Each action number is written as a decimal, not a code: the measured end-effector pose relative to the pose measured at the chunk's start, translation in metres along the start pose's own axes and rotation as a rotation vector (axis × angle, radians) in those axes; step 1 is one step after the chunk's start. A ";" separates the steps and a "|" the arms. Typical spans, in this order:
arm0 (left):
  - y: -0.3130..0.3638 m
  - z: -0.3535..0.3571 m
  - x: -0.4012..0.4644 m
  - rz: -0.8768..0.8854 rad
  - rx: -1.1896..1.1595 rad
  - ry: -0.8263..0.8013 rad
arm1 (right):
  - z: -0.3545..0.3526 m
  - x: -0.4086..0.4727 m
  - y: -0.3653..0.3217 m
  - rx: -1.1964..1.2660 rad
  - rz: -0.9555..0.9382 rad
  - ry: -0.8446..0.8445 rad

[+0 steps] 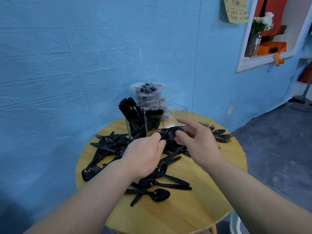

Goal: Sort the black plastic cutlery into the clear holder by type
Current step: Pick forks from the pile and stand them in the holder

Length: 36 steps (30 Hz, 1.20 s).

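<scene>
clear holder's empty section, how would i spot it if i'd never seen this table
Start at the round wooden table by the blue wall. At its far edge stands the clear holder. Two sections are packed with black cutlery; the empty compartment is the rightmost, see-through.

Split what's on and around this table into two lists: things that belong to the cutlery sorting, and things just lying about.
Belongs to the job:
loose cutlery
clear holder
left hand
right hand

Just lying about:
plastic bag behind the holder
flowers on the window ledge
orange box
</scene>
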<state>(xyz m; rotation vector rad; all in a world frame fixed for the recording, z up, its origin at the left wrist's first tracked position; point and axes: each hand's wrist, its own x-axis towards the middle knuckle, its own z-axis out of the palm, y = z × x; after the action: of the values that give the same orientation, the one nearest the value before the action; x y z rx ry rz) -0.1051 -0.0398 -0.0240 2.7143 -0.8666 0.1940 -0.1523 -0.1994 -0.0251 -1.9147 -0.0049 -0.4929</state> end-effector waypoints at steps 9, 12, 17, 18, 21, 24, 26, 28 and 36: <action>-0.065 -0.012 0.063 0.003 0.119 0.361 | 0.000 0.103 -0.020 -0.086 -0.339 0.449; -0.081 -0.010 0.081 0.001 0.189 0.368 | 0.008 0.135 -0.012 -0.310 -0.518 0.416; -0.089 0.001 0.103 0.051 0.306 0.372 | 0.035 0.162 0.016 -0.564 -0.520 0.171; -0.091 0.003 0.107 0.062 0.317 0.382 | 0.041 0.164 0.019 -0.613 -0.481 0.074; -0.097 0.004 0.119 0.083 0.363 0.402 | 0.054 0.170 0.027 -0.712 -0.400 -0.193; -0.094 -0.001 0.131 0.119 0.393 0.326 | 0.055 0.177 0.030 -0.559 -0.264 -0.236; -0.093 -0.002 0.137 0.143 0.394 0.293 | 0.052 0.188 0.032 -0.410 -0.162 -0.136; -0.095 0.001 0.140 0.158 0.378 0.297 | 0.048 0.201 0.035 -0.387 -0.110 0.039; -0.109 0.014 0.143 0.209 0.356 0.482 | 0.059 0.239 0.045 -0.752 0.074 -0.015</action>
<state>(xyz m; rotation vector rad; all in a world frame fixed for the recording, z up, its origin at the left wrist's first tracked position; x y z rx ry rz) 0.0753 -0.0377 -0.0316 2.6798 -1.0337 1.0885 0.0961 -0.2192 -0.0025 -2.6402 0.2754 -0.4660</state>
